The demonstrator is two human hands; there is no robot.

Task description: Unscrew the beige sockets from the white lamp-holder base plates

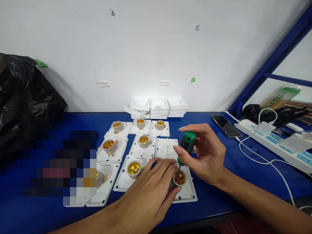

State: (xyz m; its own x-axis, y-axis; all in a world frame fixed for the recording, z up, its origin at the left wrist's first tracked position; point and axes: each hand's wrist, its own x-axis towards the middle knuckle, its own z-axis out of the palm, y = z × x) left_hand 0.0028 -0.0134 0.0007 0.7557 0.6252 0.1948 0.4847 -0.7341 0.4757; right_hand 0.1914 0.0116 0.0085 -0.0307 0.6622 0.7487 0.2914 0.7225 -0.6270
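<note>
My right hand (207, 152) grips the green and black handle of a screwdriver (187, 143), which stands nearly upright. Its tip reaches down into a round lamp socket (180, 177) with a brass-coloured inside, on a white square plate (188, 193). Fingers of my left hand (151, 188) wrap around that socket from the left side. To the left and behind lie several more white plates with lamp sockets, among them one socket (134, 169) close by my left hand. Behind the screwdriver lies a white plate (167, 146) with no socket visible on it.
White covers (158, 107) are stacked against the wall. A black plastic bag (24, 97) bulges at the left, near a blurred-out patch. On the right lie a phone (225, 125), a power strip (275, 143) and loose white cables (280, 172). A blue frame (273, 55) rises there.
</note>
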